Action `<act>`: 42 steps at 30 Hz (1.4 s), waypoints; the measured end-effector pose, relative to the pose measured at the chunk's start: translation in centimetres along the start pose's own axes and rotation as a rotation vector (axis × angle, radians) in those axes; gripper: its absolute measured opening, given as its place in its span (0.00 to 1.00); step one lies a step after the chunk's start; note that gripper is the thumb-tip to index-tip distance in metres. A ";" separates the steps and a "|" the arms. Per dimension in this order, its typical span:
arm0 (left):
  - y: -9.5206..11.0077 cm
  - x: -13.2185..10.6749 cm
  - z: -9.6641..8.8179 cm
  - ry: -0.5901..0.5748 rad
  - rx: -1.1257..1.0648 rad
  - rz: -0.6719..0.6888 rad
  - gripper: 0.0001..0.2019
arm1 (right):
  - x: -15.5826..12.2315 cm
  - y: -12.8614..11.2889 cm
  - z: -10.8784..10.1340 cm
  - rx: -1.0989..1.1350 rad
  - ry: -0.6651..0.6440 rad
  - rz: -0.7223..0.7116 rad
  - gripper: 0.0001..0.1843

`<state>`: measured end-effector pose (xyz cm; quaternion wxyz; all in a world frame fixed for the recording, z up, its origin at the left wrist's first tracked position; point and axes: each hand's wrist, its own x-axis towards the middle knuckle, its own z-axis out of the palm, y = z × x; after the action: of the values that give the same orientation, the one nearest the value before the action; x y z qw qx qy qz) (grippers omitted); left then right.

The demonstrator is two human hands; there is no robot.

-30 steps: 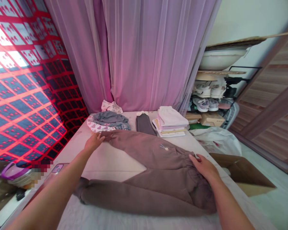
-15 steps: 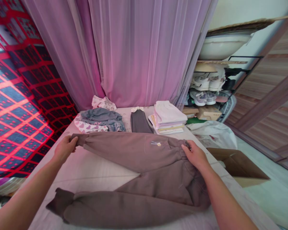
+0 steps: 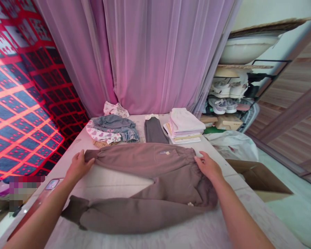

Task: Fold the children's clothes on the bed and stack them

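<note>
A pair of brown sweatpants [image 3: 150,180] lies spread on a white bed [image 3: 111,180], legs pointing left, waistband at the right. My left hand [image 3: 78,166] grips the cuff of the far leg at the left. My right hand [image 3: 207,166] holds the elastic waistband at the right, fingers curled on the fabric. The near leg lies loose towards me, its cuff [image 3: 75,211] at the lower left.
Behind the sweatpants: a heap of grey and heart-print clothes [image 3: 112,128], a folded dark grey garment [image 3: 155,130] and a stack of folded pale clothes [image 3: 184,130]. Pink curtain [image 3: 155,55] at the back. Cardboard box [image 3: 259,178], white bag [image 3: 233,147], shoe rack [image 3: 228,97] at right. Phone [image 3: 52,184] at left.
Both hands have pulled the far leg and waistband a little towards me and laid them flatter on the bed. The view has shifted slightly.
</note>
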<state>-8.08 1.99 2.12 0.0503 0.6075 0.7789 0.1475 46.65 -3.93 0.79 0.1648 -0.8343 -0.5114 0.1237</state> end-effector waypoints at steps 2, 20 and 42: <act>0.9 -2.5 -0.9 -0.042 -0.040 0.081 0.34 | -1.3 1.5 -0.5 -0.003 -0.044 0.031 0.30; 8.7 -16.7 -4.3 -0.717 0.088 0.740 0.17 | -9.3 5.1 -3.2 -0.068 -0.042 0.173 0.29; 20.0 -17.1 3.9 -0.526 -0.040 0.945 0.28 | 0.3 -1.6 -2.1 -0.096 -0.214 -0.045 0.27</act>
<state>15.95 -9.44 2.53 0.1833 0.9070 0.3791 0.0120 46.25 -3.34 3.30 0.0718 -0.8116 -0.5500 0.1836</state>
